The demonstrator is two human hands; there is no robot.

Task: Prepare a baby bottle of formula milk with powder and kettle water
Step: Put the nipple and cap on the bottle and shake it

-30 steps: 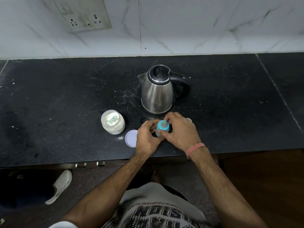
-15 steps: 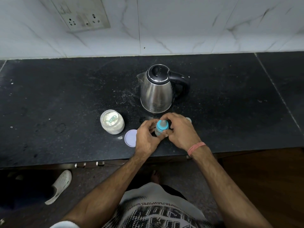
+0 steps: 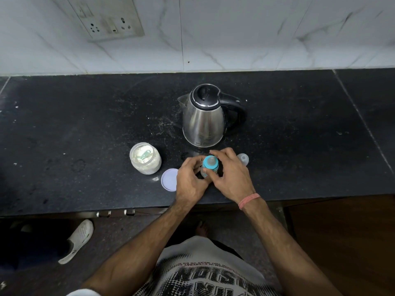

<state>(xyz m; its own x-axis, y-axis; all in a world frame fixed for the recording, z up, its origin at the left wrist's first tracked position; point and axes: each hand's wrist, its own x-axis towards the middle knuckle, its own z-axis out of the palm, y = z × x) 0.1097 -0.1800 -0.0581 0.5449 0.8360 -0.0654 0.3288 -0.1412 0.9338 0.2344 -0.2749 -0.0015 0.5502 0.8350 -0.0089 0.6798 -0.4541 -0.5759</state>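
Here the baby bottle (image 3: 210, 166) stands upright between both grips: left hand (image 3: 190, 180) holds its body, right hand (image 3: 232, 176) its teal collar.

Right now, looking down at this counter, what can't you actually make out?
- Baby bottle body, head view: both hands wrap it, so its contents are hidden.
- Kettle: closed lid hides any water.
- Scoop in the powder jar: too small to read.
- Shirt print: cut off by the bottom edge.
- Left hand, right hand: whether they are twisting the teat ring is unclear.
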